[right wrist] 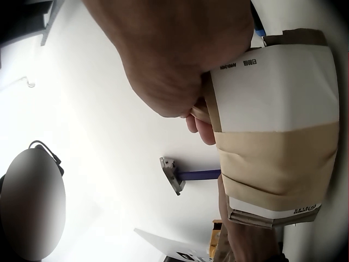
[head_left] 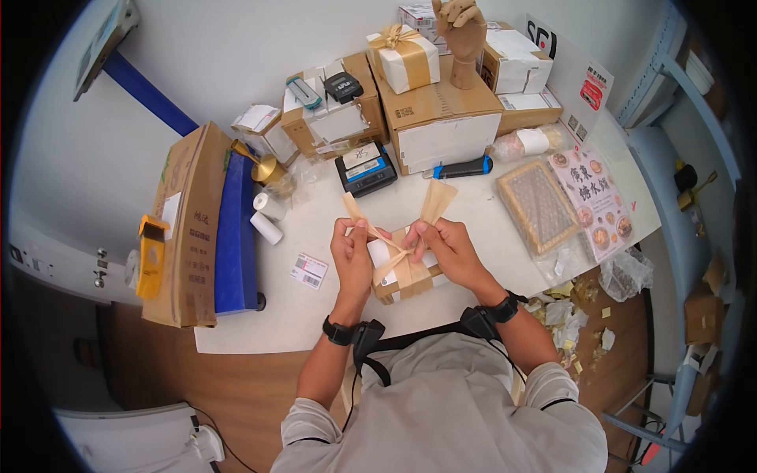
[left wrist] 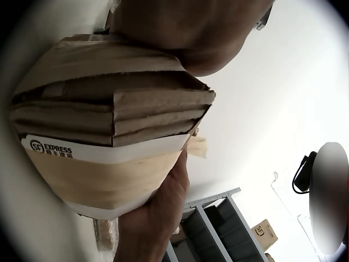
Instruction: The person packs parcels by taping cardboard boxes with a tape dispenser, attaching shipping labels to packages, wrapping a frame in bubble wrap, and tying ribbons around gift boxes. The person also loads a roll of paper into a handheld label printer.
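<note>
1. Head: Box is sitting on the desk before the person; ribbon is wrapping it and crossing on top. Left grip is holding one ribbon end between thumb and curled fingers; right grip is pinching the other. Both are closed on it.
2. Head, handling: judging ribbon light, soft, perhaps slippery; pinching near the crossing should be giving best control. Judging box light and stiff but dentable; side walls are offering the safest hold.
3. Head, containers: carton is carrying a gift box; neither is showing contents. Clear bag is holding something pinkish, unclear what.
4. Left wrist: box end is showing layered cardboard edges; ribbon is covering part of the SF EXPRESS label. Left fingertips are hiding; cannot tell their closure here.
5. Right wrist: ribbon is creasing slightly across the box's white face. Box contents are staying unseen.
</note>
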Tool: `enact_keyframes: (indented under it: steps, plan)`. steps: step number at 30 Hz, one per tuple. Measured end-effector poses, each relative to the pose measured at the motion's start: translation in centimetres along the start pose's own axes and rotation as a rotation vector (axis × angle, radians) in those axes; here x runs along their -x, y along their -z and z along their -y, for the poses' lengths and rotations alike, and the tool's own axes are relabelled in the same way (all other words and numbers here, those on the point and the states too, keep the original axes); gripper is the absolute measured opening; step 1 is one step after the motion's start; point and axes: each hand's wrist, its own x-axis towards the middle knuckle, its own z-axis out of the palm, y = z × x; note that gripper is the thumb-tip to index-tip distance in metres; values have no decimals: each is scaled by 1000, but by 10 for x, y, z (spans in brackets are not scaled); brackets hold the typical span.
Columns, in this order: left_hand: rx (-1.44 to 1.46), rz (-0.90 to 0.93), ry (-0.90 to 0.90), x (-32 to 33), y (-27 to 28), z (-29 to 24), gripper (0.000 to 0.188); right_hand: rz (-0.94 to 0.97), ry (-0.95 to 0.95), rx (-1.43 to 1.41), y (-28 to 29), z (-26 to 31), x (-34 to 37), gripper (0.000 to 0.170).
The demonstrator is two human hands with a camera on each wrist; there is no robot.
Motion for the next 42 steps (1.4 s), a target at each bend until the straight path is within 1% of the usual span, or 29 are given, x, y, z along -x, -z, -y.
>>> enact_keyframes:
  steps: [3, 4, 5, 6, 8, 10, 12, 14, 16, 18, 19, 20, 21, 22, 24, 26, 28, 30, 31, 33, 34, 36, 37, 38, 39, 41, 42]
  plan:
    - [44, -22, 41, 1, -3, 0, 17, 2, 7, 76, 2, 3, 4, 36]
    - [69, 8, 93, 0, -1, -1, 17, 6, 5, 78, 2, 3, 6, 36]
    - [93, 39, 143, -1, 0, -2, 16, 12, 61, 165, 0, 3, 7, 34]
    - [94, 37, 143, -3, 1, -3, 16, 17, 117, 250, 0, 4, 8, 33]
    - [122, 83, 249, -4, 4, -7, 16, 16, 123, 255, 0, 6, 7, 32]
    - [111, 95, 238, -2, 2, -16, 16, 16, 128, 255, 1, 10, 5, 31]
    - [101, 109, 227, -1, 4, -18, 16, 58, -61, 140, 2, 18, 2, 29]
    - [44, 163, 192, -1, 9, -14, 16, 74, -83, 154, 2, 26, 0, 27]
    - [58, 148, 179, 3, 9, -16, 16, 89, -104, 170, 3, 32, -2, 25]
    - [71, 134, 167, 5, 10, -15, 16, 83, 179, 468, 4, 34, -3, 21]
    - [75, 102, 101, 5, 11, -11, 16, 84, 178, 467, 4, 35, -3, 21]
    - [80, 69, 37, 6, 13, -9, 16, -39, 277, 613, 2, 35, -3, 20]
    - [81, 66, 39, 7, 11, -10, 16, -163, 377, 758, 1, 35, -3, 19]
    - [87, 72, 21, 9, 9, -13, 16, -160, 376, 758, 0, 35, -3, 19]
    - [95, 77, 0, 10, 7, -15, 17, -262, 302, 730, -2, 34, -5, 19]
    - [143, 153, 73, 10, 7, -15, 16, -295, 272, 715, 2, 28, -6, 20]
    - [161, 161, 104, 9, 10, -12, 16, -326, 240, 699, 5, 22, -8, 22]
    - [181, 170, 140, 9, 9, -10, 17, -386, -55, 309, 6, 16, -10, 28]
    - [226, 169, 149, 9, 8, -9, 17, -385, -56, 310, 7, 10, -10, 28]
    - [273, 166, 158, 9, 4, -10, 18, -437, 15, 20, 8, 0, -12, 33]
    - [310, 154, 156, 9, 1, -10, 18, -435, 15, 22, 9, -1, -13, 33]
    - [349, 139, 154, 11, -2, -14, 18, -537, 54, 87, 11, 3, -14, 33]
    - [310, 168, 114, 12, -4, -16, 18, -536, 54, 88, 13, 5, -15, 33]
    - [272, 196, 74, 14, -5, -18, 18, -570, 215, 310, 16, 7, -16, 32]
    - [273, 194, 75, 14, -5, -20, 18, -597, 377, 532, 18, 9, -16, 32]
    - [240, 261, 74, 15, -4, -22, 17, -610, 378, 582, 18, 12, -14, 31]
    - [247, 258, 77, 15, -4, -24, 17, -624, 378, 634, 19, 14, -13, 29]
